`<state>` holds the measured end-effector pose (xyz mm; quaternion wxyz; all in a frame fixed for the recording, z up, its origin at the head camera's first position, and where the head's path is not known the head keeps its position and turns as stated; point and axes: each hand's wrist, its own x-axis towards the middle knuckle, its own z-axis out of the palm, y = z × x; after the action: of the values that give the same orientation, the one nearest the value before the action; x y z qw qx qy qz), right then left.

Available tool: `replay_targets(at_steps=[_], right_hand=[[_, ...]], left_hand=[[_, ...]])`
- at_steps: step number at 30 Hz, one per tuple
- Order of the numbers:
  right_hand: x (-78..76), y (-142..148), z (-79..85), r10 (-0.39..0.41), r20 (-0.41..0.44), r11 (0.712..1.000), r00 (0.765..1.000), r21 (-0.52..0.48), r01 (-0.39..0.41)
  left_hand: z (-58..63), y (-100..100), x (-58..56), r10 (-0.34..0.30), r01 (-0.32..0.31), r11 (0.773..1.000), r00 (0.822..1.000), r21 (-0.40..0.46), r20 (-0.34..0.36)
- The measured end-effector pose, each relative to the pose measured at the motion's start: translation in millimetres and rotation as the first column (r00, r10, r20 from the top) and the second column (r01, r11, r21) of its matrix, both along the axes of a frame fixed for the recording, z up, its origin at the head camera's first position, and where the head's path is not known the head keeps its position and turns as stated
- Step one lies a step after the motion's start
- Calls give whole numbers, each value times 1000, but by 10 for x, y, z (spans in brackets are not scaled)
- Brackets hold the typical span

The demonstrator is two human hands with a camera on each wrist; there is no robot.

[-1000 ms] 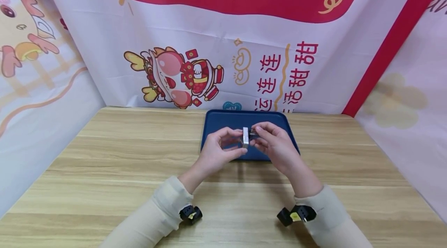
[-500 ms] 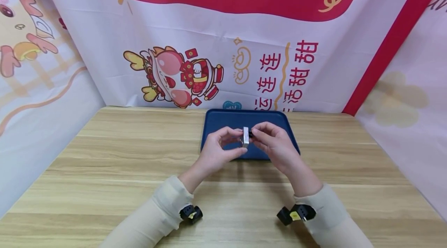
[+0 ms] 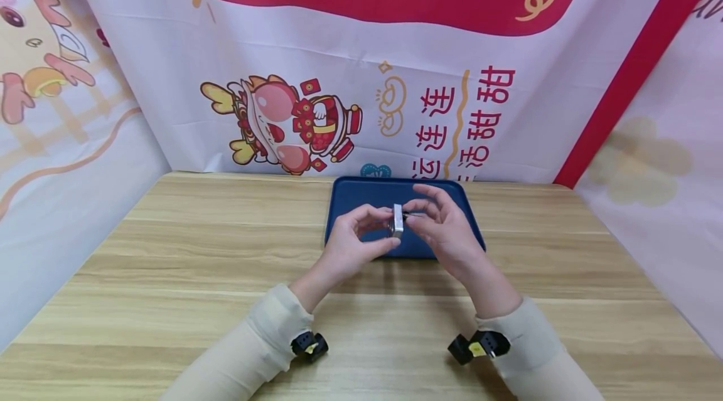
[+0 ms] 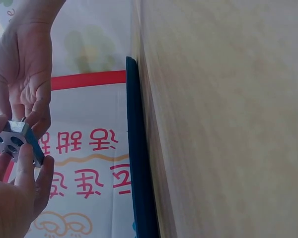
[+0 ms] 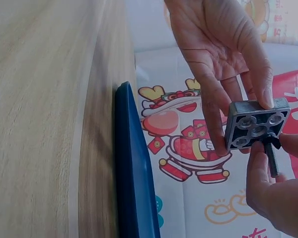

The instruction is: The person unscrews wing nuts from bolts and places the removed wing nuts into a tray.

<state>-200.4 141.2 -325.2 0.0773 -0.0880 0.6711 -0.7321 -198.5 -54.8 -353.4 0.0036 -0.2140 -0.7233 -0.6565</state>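
Observation:
My left hand point(image 3: 356, 239) holds a small square metal plate point(image 3: 398, 221) on edge above the tray, thumb below and fingers above. In the right wrist view the plate's recessed face shows several round holes point(image 5: 247, 122). A threaded bolt point(image 5: 273, 162) sticks out from one corner hole, and a small black wing nut point(image 5: 272, 141) sits on it close to the plate. My right hand point(image 3: 449, 239) pinches that nut between thumb and fingers, one finger raised away in the head view. From the left wrist view the plate's other face point(image 4: 14, 141) shows, partly covered by left fingers.
A dark blue tray point(image 3: 350, 195) lies beneath my hands at the back of the wooden table point(image 3: 226, 300). Right behind it hangs a printed cloth backdrop point(image 3: 339, 43). Small black cameras point(image 3: 308, 347) are strapped to both wrists.
The right hand's fingers have gone from curled at the bolt to more spread, with one finger now lifted. My left hand and the plate have stayed in place.

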Motion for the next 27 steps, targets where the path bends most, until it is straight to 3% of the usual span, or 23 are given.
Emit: replay_targets(at_steps=[5,9,15,22,27], right_hand=[[-9,-12,-21,-6,-33,999,999,47,8],[-14,-28,-17,3,25,996,1000,85,-6],[-13,6,-8,-27,111,995,993,95,17],[-11,16,-29,22,69,996,997,87,-28],[-7,0,-35,-7,27,991,1000,137,3]], left_hand=[[-9,2,-3,20,-19,1000,1000,24,-9],[-10,-20,2,52,-52,998,999,32,-10],[-1,-15,-9,35,-35,999,999,33,-7],[-13,-4,-20,35,-36,999,999,35,12],[-19,-1,-19,45,-46,998,999,38,26]])
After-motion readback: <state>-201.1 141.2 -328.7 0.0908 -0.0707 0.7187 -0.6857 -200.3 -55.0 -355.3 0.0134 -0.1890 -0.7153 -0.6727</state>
